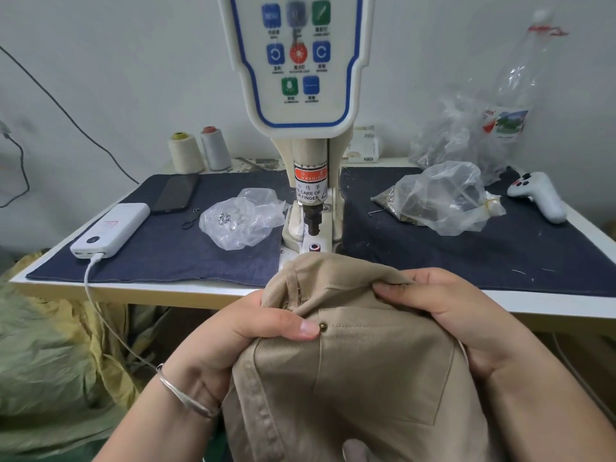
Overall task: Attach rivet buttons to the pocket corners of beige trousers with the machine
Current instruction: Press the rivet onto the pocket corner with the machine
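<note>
I gripped the beige trousers (350, 378) with my left hand (253, 331) and right hand (466, 321), near the machine (308, 181), thumb beside a set rivet (323, 326). If the bunched cloth slipped, the far pocket corner could miss the die (314, 247) and take its rivet crooked.

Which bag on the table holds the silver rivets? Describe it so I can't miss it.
Start at the riveting machine in the table's middle. Just left of its base, on the dark denim mat, lies a crumpled clear bag. Unlike the right-hand bags, it holds a few shiny silver pieces.
</note>
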Demonstrator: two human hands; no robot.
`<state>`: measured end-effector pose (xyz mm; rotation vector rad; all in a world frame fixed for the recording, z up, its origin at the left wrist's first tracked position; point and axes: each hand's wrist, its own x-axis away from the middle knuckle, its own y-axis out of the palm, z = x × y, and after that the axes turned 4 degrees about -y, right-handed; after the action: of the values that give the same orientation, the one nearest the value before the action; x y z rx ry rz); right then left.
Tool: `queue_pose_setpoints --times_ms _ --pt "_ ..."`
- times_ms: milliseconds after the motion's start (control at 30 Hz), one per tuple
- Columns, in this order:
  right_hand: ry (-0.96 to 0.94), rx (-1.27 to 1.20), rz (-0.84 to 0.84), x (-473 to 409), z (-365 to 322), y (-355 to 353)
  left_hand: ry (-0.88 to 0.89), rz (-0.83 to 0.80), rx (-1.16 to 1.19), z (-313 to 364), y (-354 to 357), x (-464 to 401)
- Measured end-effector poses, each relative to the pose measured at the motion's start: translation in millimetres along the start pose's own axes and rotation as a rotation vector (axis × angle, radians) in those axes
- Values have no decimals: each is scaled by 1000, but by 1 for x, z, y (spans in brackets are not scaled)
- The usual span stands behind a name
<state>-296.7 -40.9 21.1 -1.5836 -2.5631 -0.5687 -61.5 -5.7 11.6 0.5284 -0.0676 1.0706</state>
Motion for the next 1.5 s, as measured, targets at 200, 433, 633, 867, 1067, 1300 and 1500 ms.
queue_pose_setpoints --times_ms 200,433,633,867,1067,1300,1500 --pt "0 4 13 4 -1 1 12 -49 7 -2 -3 7" --pt "-12 7 -81 5 -6 16 69 21 -136 1 -14 16" --pt "-38 107 -168 1 -6 37 170 186 -518 26 -3 18" --pt "-132 394 -163 3 -6 47 -37 133 -932 38 27 10" --pt "-93 685 -404 16 -32 19 -106 -117 -433 31 19 11" --pt "-50 798 -546 13 -38 1 -37 -150 -239 26 5 19" --pt "-126 350 -499 6 -32 3 -27 19 -330 33 7 21"
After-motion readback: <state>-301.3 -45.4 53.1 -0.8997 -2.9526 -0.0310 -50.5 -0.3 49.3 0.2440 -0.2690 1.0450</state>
